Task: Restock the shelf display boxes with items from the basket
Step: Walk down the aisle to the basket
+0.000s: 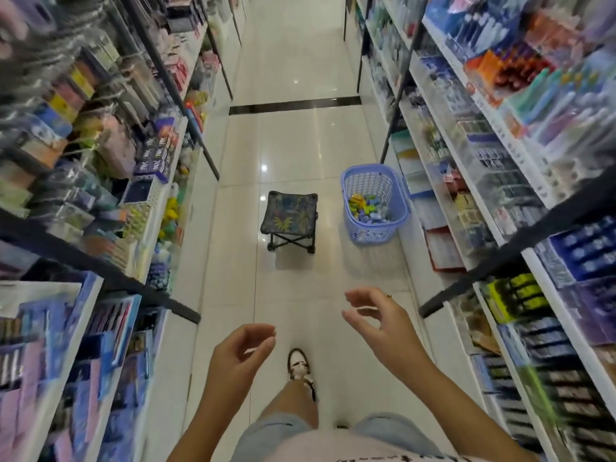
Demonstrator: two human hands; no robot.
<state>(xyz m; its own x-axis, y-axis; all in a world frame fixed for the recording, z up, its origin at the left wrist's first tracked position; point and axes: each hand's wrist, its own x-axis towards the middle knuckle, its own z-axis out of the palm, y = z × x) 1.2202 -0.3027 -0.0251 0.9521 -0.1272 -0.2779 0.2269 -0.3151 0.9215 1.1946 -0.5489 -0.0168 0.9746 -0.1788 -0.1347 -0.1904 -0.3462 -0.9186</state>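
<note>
Head view: nearest, the left hand (240, 348) and right hand (376, 325) are held out empty, fingers loosely curled. Further along the aisle floor (293, 141), a folding stool (289, 211) is set near the basket (366, 233), in which small coloured items (366, 206) are heaped, close against the right-hand shelf (500, 181). The stool could be tripped over, or the basket knocked over, if approached carelessly.
</note>
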